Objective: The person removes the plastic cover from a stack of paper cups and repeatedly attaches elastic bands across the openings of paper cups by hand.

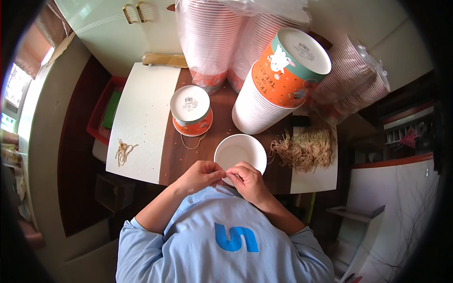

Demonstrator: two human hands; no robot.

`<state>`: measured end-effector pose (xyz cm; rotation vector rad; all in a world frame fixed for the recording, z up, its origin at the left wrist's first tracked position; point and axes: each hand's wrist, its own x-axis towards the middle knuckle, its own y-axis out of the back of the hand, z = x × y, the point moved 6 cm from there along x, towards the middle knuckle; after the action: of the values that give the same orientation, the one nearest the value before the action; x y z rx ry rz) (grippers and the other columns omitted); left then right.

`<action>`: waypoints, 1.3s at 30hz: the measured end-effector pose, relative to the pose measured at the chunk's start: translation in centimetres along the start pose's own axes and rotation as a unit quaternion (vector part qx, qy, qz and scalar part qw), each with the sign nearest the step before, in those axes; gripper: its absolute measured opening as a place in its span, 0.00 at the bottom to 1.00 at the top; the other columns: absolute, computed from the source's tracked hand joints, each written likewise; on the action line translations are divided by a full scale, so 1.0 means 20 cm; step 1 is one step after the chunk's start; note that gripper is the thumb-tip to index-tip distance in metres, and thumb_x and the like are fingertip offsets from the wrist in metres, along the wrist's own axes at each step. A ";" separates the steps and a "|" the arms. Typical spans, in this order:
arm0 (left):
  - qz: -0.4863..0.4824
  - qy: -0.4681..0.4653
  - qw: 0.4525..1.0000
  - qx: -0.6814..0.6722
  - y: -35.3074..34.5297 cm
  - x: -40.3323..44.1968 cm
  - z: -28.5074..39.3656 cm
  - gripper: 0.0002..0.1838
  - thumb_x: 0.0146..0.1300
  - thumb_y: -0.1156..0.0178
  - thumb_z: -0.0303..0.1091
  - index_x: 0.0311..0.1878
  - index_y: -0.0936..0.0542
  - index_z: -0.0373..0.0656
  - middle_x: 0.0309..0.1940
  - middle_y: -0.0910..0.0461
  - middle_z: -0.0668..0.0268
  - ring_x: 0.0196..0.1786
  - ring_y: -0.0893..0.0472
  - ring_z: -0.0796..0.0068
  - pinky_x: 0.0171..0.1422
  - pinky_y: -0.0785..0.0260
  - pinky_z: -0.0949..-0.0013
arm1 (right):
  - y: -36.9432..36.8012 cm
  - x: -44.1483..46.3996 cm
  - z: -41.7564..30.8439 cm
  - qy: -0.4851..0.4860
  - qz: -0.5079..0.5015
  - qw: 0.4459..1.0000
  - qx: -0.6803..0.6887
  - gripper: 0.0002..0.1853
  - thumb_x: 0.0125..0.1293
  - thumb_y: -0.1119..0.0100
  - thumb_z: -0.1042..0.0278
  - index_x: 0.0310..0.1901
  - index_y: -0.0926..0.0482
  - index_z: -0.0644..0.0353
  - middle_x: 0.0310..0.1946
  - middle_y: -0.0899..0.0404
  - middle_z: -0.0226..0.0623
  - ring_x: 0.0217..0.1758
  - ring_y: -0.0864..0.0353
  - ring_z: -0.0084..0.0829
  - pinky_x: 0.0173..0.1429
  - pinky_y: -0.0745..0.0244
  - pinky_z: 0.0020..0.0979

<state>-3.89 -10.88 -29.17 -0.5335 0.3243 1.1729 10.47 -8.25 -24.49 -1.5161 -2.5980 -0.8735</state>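
Observation:
A white-lined paper bucket (257, 152) stands mouth up at the table's near edge, right in front of me. At its near rim, my left hand (204, 176) and my right hand (248, 181) meet with their fingertips pinched together. What lies between the fingertips is too small to make out. Just beyond, to the left, sits an upside-down orange and green paper bucket (193, 127) with a cord loop (192, 147) hanging from it. A heap of beige cords (309, 150) lies to the right of my hands.
A tall leaning stack of nested buckets (264, 96) rises behind the open bucket, topped by an orange "Trick or Treat" one (288, 70). Bagged bucket stacks (207, 42) stand at the back. Several loose cords (123, 152) lie on the white board (141, 113) at left.

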 end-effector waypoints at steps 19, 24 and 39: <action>0.125 -0.274 0.888 0.347 -0.03 0.06 0.19 0.08 0.57 0.38 0.27 0.40 0.20 0.37 0.28 0.20 0.59 0.32 0.19 0.63 0.39 0.24 0.67 | 0.06 0.01 0.18 -0.085 0.020 0.996 0.011 0.04 0.57 0.39 0.79 0.35 0.23 0.64 0.33 0.23 0.41 0.35 0.20 0.39 0.39 0.25 0.34; 0.288 -0.306 0.811 0.407 0.07 0.18 0.25 0.11 0.54 0.36 0.29 0.41 0.19 0.37 0.30 0.21 0.57 0.41 0.21 0.55 0.48 0.27 0.60 | 0.21 0.11 0.28 -0.022 0.121 0.975 -0.184 0.04 0.56 0.38 0.77 0.32 0.24 0.62 0.35 0.25 0.40 0.38 0.21 0.45 0.40 0.25 0.39; 0.154 -0.108 0.969 0.162 0.26 0.44 -0.09 0.14 0.61 0.41 0.29 0.46 0.20 0.30 0.34 0.17 0.65 0.35 0.21 0.82 0.41 0.27 0.76 | 0.18 0.12 0.38 -0.057 0.008 0.960 -0.273 0.04 0.56 0.40 0.75 0.27 0.26 0.62 0.29 0.26 0.42 0.31 0.22 0.47 0.34 0.25 0.43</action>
<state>-5.44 -3.55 -36.27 -0.0671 0.4114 1.4293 14.16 -1.41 -28.55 -1.7315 -2.5375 -1.6539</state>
